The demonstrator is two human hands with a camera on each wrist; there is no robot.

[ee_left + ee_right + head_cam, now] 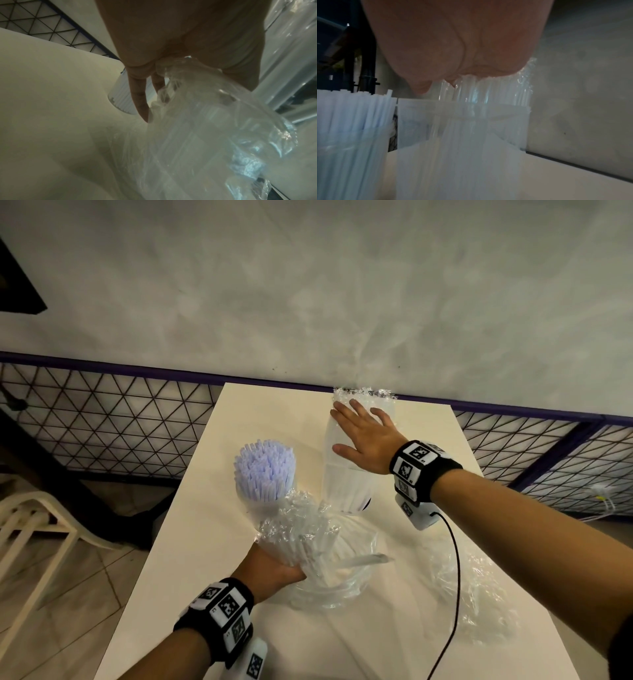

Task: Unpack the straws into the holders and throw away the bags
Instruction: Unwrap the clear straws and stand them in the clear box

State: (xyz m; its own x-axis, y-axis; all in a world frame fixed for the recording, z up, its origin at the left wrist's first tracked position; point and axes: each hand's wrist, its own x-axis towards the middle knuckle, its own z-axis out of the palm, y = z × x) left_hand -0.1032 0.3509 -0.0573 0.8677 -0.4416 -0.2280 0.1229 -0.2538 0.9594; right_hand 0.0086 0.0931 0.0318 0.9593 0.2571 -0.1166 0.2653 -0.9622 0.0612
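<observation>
Head view: your right hand (363,440) lies flat-fingered on the bagged straws (349,474) standing in the far holder; left hand (274,570) grips another straw bag (301,535) at table (191,559) centre; next, strip that wrapper upward.

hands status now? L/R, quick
Left hand: grips a bag of straws.
Right hand: open, fingers straight, resting on the bagged straws in the far holder.

White straws (265,470) stand upright, packed tight in a clear holder (255,508) on the left. Just right, a bagged bundle of straws (347,474) stands upright in a second holder. In front, a crinkled bag of straws (301,535) leans over a clear holder (337,590). An empty clear bag (476,604) lies crumpled on the right.
</observation>
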